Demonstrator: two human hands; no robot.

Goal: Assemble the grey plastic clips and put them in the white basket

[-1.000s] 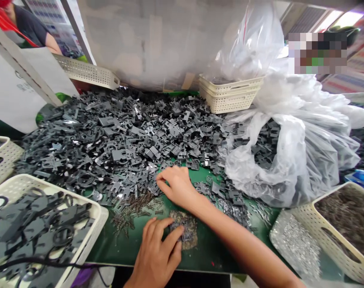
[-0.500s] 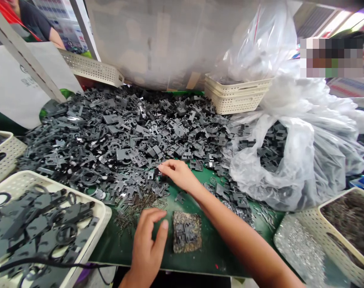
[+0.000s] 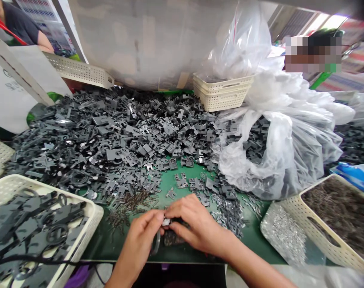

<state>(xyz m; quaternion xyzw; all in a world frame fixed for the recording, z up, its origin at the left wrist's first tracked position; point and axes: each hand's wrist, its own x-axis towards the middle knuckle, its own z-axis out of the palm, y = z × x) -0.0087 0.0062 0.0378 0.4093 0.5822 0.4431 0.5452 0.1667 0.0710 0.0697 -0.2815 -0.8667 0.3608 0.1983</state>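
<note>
Your left hand [image 3: 138,240] grips a dark ring [image 3: 156,243] while your right hand [image 3: 199,224] pinches a small metal piece [image 3: 166,221] against it above the green mat [image 3: 104,248]; a loosened pinch could drop the piece among the loose springs [image 3: 130,204].

A heap of moulded plastic parts [image 3: 110,136] lay on the far left of the workbench mat [image 3: 247,248], with a bulging plastic bag [image 3: 277,160] to its right and stacked perforated baskets [image 3: 222,94] behind. One filled basket [image 3: 93,212] stood near left, another filled basket [image 3: 307,224] near right, just beside a pile of small metal pieces [image 3: 282,234]. The left hand [image 3: 138,236] and right hand [image 3: 199,222] met at the mat's near edge.
</note>
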